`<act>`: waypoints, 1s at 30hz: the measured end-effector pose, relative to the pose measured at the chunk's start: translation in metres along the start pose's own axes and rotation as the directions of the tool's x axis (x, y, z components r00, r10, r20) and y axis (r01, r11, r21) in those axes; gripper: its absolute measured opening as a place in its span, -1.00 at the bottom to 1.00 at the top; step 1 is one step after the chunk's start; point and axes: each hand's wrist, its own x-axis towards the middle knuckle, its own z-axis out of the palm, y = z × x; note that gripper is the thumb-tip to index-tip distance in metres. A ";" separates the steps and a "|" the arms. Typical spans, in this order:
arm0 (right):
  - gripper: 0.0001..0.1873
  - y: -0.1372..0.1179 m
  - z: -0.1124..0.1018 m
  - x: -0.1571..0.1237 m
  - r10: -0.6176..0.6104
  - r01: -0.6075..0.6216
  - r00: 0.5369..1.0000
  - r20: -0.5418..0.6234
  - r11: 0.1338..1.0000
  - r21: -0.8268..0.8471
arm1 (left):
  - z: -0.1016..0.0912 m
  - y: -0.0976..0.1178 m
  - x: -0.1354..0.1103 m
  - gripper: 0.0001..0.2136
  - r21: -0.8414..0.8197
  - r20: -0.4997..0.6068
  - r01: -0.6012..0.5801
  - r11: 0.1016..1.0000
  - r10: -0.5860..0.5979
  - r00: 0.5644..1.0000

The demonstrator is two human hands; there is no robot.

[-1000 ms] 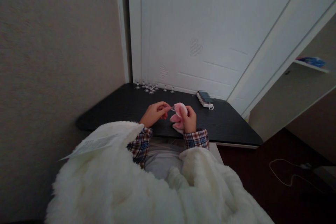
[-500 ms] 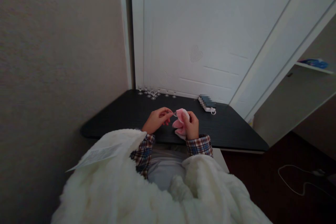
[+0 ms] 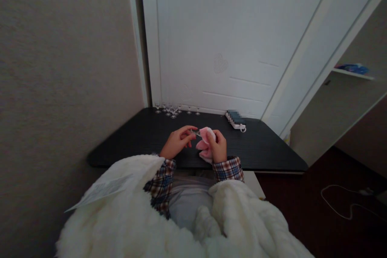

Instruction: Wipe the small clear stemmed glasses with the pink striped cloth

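Observation:
Over the front part of the black table (image 3: 136,141), my left hand (image 3: 177,141) pinches a tiny clear stemmed glass (image 3: 195,132) between thumb and fingers. The glass is tilted sideways, and its right end meets a pink cloth (image 3: 204,145) with a white side. My right hand (image 3: 219,147) grips this cloth, which is bunched and hangs down in folds. Part of the glass is hidden by the fingers and the cloth.
Several more tiny stemmed glasses (image 3: 172,111) stand along the table's back edge at the left. A phone-like device with a blurred face (image 3: 236,119) lies at the back right. A white panel with hearts (image 3: 242,28) rises behind, a wall (image 3: 66,48) at left.
My left fingers have opened a little around the small glass, and more of it shows. The right hand still holds the cloth against it. The whole view has shifted slightly.

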 end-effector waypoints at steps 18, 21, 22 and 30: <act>-0.70 0.001 0.000 -0.001 0.016 -0.016 1.000 -0.025 1.000 0.022 | 0.000 -0.001 0.000 -0.55 0.027 0.019 0.025 0.999 -0.025 0.999; -0.70 0.001 0.001 0.000 0.010 -0.009 0.999 -0.038 1.000 0.027 | -0.001 0.002 0.000 -0.57 0.018 0.028 0.045 0.999 -0.045 0.999; -0.69 0.001 0.001 0.000 0.013 -0.013 0.999 -0.031 1.000 0.028 | -0.001 0.003 0.000 -0.58 0.024 0.035 0.051 0.998 -0.052 0.998; -0.73 -0.002 0.001 0.001 0.011 -0.011 0.999 -0.035 1.000 0.003 | -0.001 0.004 0.000 -0.61 0.022 0.013 0.092 0.995 -0.093 0.996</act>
